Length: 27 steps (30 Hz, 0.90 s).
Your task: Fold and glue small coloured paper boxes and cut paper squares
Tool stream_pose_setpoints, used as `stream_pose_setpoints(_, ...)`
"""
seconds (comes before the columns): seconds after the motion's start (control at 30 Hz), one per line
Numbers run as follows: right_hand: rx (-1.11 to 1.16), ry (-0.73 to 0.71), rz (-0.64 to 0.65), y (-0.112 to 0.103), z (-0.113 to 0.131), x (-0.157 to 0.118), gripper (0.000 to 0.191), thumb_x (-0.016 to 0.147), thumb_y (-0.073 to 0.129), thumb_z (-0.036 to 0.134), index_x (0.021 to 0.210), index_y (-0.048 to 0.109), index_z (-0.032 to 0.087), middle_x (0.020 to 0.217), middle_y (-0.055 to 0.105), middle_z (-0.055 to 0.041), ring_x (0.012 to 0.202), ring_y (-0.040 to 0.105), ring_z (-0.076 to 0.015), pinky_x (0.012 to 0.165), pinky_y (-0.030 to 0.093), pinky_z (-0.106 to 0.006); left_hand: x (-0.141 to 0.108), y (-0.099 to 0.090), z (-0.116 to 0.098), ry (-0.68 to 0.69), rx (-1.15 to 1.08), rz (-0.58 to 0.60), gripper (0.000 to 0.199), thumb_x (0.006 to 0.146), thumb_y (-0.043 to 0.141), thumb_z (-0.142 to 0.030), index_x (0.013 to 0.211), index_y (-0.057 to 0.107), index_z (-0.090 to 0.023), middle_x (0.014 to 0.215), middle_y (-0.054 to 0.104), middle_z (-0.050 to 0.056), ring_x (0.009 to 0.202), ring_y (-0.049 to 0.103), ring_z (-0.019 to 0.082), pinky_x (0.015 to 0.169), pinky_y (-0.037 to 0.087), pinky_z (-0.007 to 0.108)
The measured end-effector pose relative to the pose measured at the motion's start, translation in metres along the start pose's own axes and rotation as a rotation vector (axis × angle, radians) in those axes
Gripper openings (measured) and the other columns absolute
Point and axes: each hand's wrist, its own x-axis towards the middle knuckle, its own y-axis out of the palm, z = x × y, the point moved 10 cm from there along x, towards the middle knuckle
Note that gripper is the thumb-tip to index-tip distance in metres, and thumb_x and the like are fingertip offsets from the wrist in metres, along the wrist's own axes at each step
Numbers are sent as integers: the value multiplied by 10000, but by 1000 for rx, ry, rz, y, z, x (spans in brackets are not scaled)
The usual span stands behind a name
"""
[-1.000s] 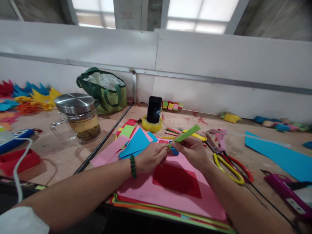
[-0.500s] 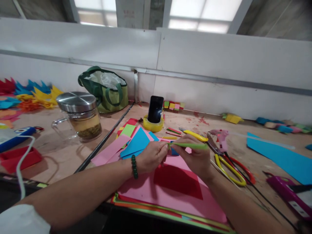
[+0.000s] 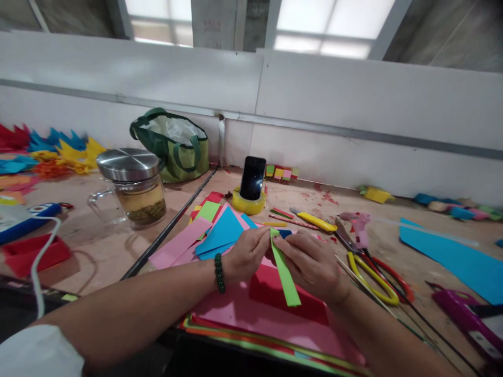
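Observation:
A light-green paper strip point(image 3: 286, 280) hangs down toward me from between my hands, its upper end pinched in the fingers. My left hand point(image 3: 248, 253), with a dark green bead bracelet point(image 3: 219, 273) at the wrist, is closed at that upper end. Fingers of my right hand point(image 3: 310, 262) are also closed on the strip, from the right side. Below lies a red sheet of paper point(image 3: 263, 288) on a stack of pink sheets point(image 3: 228, 314). Whether the fingers hold anything else is hidden.
Scissors point(image 3: 373, 277), a yellow cutter point(image 3: 316, 221) and a pink glue gun point(image 3: 359, 228) lie right. A phone point(image 3: 252, 178) leans in a tape roll point(image 3: 248, 203). A glass tea mug point(image 3: 137, 201) and a green bag point(image 3: 184, 159) stand left. Blue paper point(image 3: 451, 256) lies far right.
The green strip has swung from pointing right to hanging down toward me over the red sheet. My right hand has turned; my left stays at the strip's end.

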Motion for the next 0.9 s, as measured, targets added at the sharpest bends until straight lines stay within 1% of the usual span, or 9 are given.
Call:
stream_pose_setpoints(0.17, -76, 1, 38, 6, -1, -3, 325, 831, 588, 117, 1135, 624, 226, 796, 678, -55, 663, 610, -171, 589, 501, -303, -3, 4, -5, 0, -173, 80, 363, 937, 324, -408, 831, 559, -154, 791, 572, 42, 766, 528, 162, 715, 456, 280)
stream_pose_setpoints(0.27, 31, 32, 31, 4, -4, -2, 338, 812, 554, 85, 1110, 623, 228, 840, 685, -63, 703, 624, -179, 607, 512, -312, -3, 1, -11, 32, -95, 63, 328, 944, 332, -374, 888, 573, -159, 832, 603, 50, 791, 546, 165, 751, 451, 279)
stream_pose_setpoints(0.37, 202, 227, -39, -2, -24, -2, 279, 817, 558, 77, 1052, 618, 215, 805, 652, -49, 677, 599, -159, 615, 514, -306, -3, 5, -11, 47, -22, 91, 357, 969, 261, -334, 825, 540, -163, 732, 583, 37, 695, 544, 149, 706, 441, 271)
stream_pose_setpoints(0.43, 279, 378, -58, 0, -39, -5, 204, 830, 598, 113, 1008, 625, 207, 811, 633, -48, 668, 582, -150, 602, 510, -296, -4, 7, -11, 73, 51, 109, 348, 969, 262, -303, 764, 509, -169, 699, 557, 29, 661, 522, 140, 689, 425, 271)
stream_pose_setpoints(0.47, 304, 419, -59, 2, -44, -6, 166, 833, 614, 133, 980, 633, 208, 816, 629, -48, 675, 583, -150, 594, 508, -292, -4, 8, -11, 87, 102, 108, 335, 966, 272, -285, 745, 496, -172, 699, 549, 27, 659, 510, 137, 686, 417, 270)
stream_pose_setpoints(0.57, 352, 426, -64, 6, -47, -7, 79, 840, 620, 149, 863, 645, 220, 765, 621, -29, 677, 592, -153, 572, 496, -278, -5, 8, -12, 114, 241, 97, 287, 949, 302, -241, 734, 482, -180, 705, 535, 17, 663, 492, 132, 673, 402, 263)
stream_pose_setpoints(0.67, 384, 420, -79, 3, -47, -5, 96, 839, 607, 126, 818, 625, 218, 727, 618, -17, 653, 586, -149, 570, 489, -275, -5, 10, -12, 99, 190, 102, 263, 943, 324, -235, 762, 504, -173, 726, 557, 21, 684, 521, 131, 671, 420, 252)
stream_pose_setpoints(0.77, 451, 418, -40, 3, -45, -2, 84, 837, 600, 125, 837, 621, 206, 722, 617, -22, 658, 579, -150, 587, 488, -282, -4, 9, -15, 114, 119, 91, 273, 958, 323, -261, 815, 532, -159, 758, 590, 35, 718, 556, 135, 681, 440, 245)
stream_pose_setpoints(0.9, 477, 424, -6, 3, -43, 0, 73, 843, 609, 169, 777, 602, 198, 707, 596, -22, 656, 547, -148, 582, 457, -282, -6, 11, -17, 180, 228, 117, 274, 961, 327, -252, 874, 566, -150, 811, 642, 51, 759, 589, 140, 707, 451, 246)
